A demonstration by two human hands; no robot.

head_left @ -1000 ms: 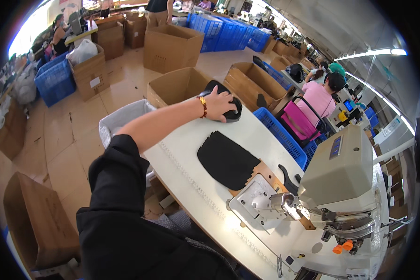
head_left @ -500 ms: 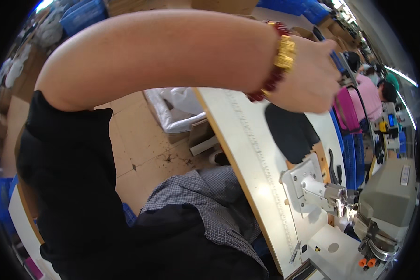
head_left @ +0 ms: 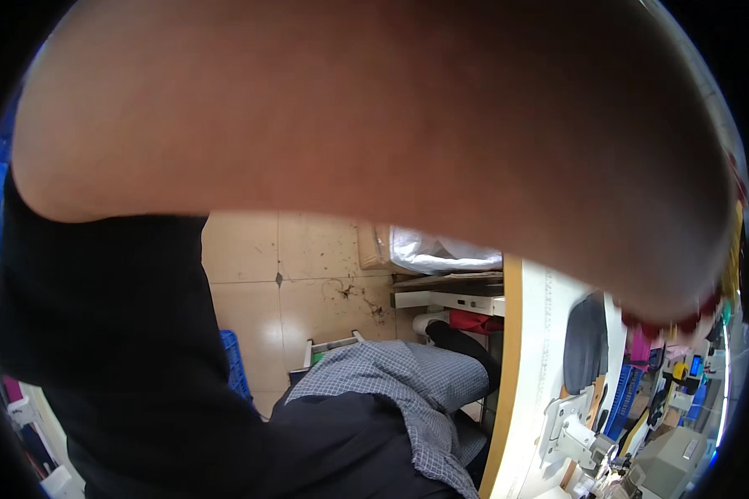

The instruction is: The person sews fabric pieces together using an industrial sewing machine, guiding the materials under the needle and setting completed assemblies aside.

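My bare left forearm (head_left: 333,116) stretches across the whole upper part of the view, very close and blurred. A dark red bead and gold bracelet (head_left: 670,324) circles its wrist at the right rim. Beyond the wrist, my left hand lies outside the picture, so its fingers and anything in them do not show. My right hand is out of view too. Below the wrist, a flat black piece (head_left: 587,341) rests on the white worktable (head_left: 533,358). Nearer stands a sewing machine (head_left: 670,461) with a white metal plate (head_left: 562,428).
A checked grey cloth (head_left: 383,374) covers my lap. On the tiled floor (head_left: 250,308) stand a blue plastic crate (head_left: 235,366) and a white-lined box (head_left: 441,249). More blue baskets (head_left: 622,399) sit past the table's far edge.
My left forearm has come much closer and fills more of the view. The left hand has passed out of sight at the right. My view has turned, showing more floor.
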